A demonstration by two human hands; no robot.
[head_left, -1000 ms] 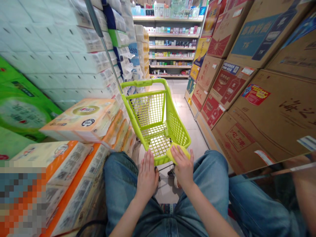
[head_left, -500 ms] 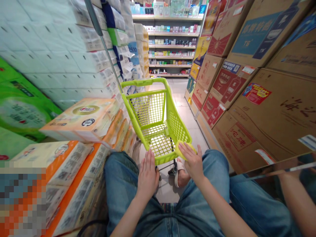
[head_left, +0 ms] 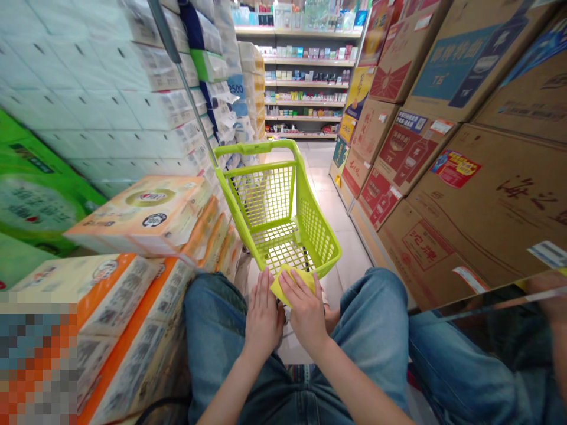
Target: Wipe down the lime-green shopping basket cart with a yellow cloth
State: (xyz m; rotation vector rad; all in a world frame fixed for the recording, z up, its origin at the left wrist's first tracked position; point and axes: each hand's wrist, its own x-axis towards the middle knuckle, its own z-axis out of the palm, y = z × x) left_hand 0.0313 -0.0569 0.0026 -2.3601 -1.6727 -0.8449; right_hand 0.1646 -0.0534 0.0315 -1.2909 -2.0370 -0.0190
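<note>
A lime-green plastic shopping cart (head_left: pixel 330 264) with a mesh basket stands in front of my knees. My left hand (head_left: pixel 264 319) lies with straight fingers at the near rim of the basket. Under the fingers of my right hand (head_left: pixel 306 310) is a yellow cloth (head_left: pixel 279 289), pressed on the same near rim just beside the left hand. The cloth is folded, and the hand covers part of it. From the cart's far left corner a thin metal rod with a grey grip (head_left: pixel 165 32) slants up and left.
On the left, orange-and-white tissue packs (head_left: pixel 146 203) and white packs (head_left: pixel 48 65) are stacked close to the cart. Cardboard cartons (head_left: pixel 460 212) line the right, above a reflective panel (head_left: pixel 500 336). Stocked shelves (head_left: pixel 305 62) stand at the aisle's far end.
My right hand has slid left along the near rim with the yellow cloth, from the right corner to beside my left hand. The left hand stays nearly in place.
</note>
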